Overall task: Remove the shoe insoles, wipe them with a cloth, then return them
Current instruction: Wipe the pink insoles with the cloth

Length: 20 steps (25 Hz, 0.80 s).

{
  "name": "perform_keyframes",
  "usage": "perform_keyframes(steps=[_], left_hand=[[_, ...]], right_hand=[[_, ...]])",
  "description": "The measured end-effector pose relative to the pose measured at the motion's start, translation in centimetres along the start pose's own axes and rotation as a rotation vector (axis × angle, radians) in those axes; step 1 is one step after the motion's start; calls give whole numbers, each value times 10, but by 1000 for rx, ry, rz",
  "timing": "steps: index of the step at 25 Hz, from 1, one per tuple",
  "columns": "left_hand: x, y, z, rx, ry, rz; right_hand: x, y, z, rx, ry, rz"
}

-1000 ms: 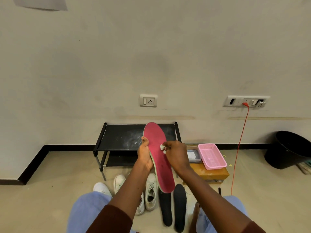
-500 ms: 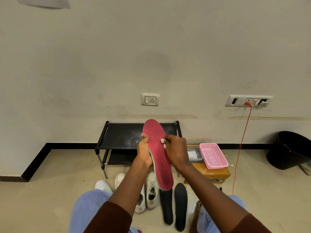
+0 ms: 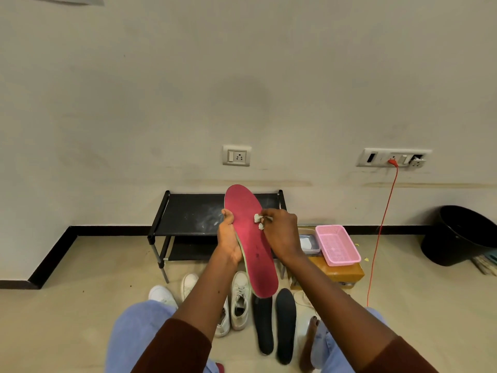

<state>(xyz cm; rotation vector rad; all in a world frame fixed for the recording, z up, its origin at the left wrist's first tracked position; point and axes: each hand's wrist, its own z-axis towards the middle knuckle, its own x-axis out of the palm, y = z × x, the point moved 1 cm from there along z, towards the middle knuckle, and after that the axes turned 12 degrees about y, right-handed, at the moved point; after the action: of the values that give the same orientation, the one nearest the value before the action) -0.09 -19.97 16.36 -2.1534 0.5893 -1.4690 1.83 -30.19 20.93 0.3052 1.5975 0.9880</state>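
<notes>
Raising the red insole (image 3: pixel 252 251) slightly before the shoe rack (image 3: pixel 193 211), gripping its edge mid-length with the left hand (image 3: pixel 228 243), pinching a white cloth (image 3: pixel 258 218) against it with the right hand (image 3: pixel 281 232). Judging it light, bendy; bracing mid-length.

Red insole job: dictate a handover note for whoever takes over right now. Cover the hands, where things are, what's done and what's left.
Hands: the left hand grips the red insole by its edge, holding it up on end. The right hand pinches a small white cloth against the insole's upper half.
Things: two black insoles lie on the floor beside the white shoes.
Done: three insoles are out. I cannot tell whether the black ones are wiped.
Left: finish wiping the red insole, check the others, then put each back in its shoe.
</notes>
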Motion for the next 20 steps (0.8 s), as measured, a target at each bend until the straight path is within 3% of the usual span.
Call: perform_keyframes(steps=[5, 10, 13, 20], left_hand=[[-2, -4, 12, 30, -45, -52], [4, -6, 9, 10, 23, -73], [3, -10, 6, 7, 133, -99], [3, -7, -7, -88, 166, 124]], right_hand=[[15, -14, -26, 68, 89, -32], [13, -23, -24, 84, 97, 48], [8, -16, -15, -7, 25, -28], [3, 7, 17, -207, -60, -242]])
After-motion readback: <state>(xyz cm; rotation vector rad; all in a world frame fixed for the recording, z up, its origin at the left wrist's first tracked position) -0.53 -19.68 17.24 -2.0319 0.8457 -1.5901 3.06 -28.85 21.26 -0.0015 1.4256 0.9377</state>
